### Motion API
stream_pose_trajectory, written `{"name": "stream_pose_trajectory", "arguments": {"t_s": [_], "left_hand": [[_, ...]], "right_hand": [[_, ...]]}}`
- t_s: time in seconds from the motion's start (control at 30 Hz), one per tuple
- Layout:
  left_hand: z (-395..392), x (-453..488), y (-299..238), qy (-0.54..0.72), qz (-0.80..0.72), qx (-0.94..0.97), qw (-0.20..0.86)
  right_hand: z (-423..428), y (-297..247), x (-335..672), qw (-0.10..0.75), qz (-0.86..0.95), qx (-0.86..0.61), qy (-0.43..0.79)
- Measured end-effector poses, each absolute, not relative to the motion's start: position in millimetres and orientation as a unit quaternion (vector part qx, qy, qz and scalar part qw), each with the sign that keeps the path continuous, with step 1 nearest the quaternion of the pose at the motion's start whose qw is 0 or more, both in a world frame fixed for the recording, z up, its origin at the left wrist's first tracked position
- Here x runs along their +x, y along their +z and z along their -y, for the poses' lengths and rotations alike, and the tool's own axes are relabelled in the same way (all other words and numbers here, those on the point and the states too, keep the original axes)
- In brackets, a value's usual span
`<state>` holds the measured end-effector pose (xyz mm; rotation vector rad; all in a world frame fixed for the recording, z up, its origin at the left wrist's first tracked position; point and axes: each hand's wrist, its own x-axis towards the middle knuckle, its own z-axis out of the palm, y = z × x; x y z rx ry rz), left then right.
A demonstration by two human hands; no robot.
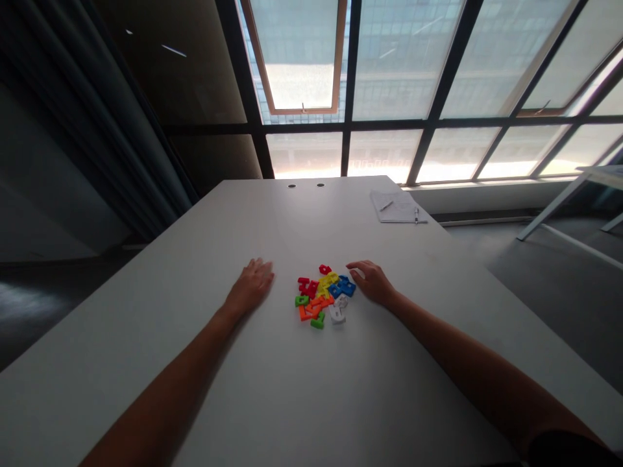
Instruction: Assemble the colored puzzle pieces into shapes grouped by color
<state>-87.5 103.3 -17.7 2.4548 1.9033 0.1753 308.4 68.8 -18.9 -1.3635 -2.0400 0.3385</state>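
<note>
Colourful pieces (322, 302) lie on a white table (272, 402) near windows (403, 65), both hands' (250, 285) (374, 283) fingers (359, 264) parted.

1 head-worn view, facing forward and down, white table (272, 402) near (windows (399, 61) farther off)

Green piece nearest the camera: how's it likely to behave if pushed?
The green piece looks like hard plastic, so probably stiff. Being small, it's likely light. Its angular outline and the smooth-looking white table suggest it would slide rather than roll.
</note>
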Motion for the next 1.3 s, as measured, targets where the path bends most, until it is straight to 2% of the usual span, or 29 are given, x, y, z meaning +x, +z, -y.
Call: {"name": "stream_pose_trajectory", "arguments": {"t_s": [0.2,0.33,0.6,0.77,1.0,1.23,1.3], "left_hand": [[-63.2,-29.2,-8.5,0.137,-0.472,0.853,0.174],[-61.4,-29.1,-4.6,0.213,-0.425,0.848,0.233],[-71.9,-33.6,-14.8,0.348,-0.377,0.760,0.398],[-65.9,-31.5,-15.2,0.292,-0.383,0.807,0.343],[-60.3,-24.9,-9.2,0.301,-0.368,0.835,0.278],[-54.6,-25.1,-6.2,0.305,-0.383,0.793,0.363],[-56.4,-27.3,-8.0,0.307,-0.387,0.794,0.354]], "right_hand": [[-70.1,-21.8,310.4,0.341,0.781,-0.509,0.123],[-71.6,-25.5,311.0,0.367,0.790,-0.474,0.130],[-70.3,-27.4,312.5,0.368,0.813,-0.427,0.144],[-69.9,-27.8,313.1,0.368,0.820,-0.413,0.149],[-70.6,-25.7,311.5,0.370,0.817,-0.419,0.145],[-70.0,-25.9,311.1,0.359,0.813,-0.434,0.145],[-69.1,-26.0,311.0,0.360,0.807,-0.444,0.147]]}}
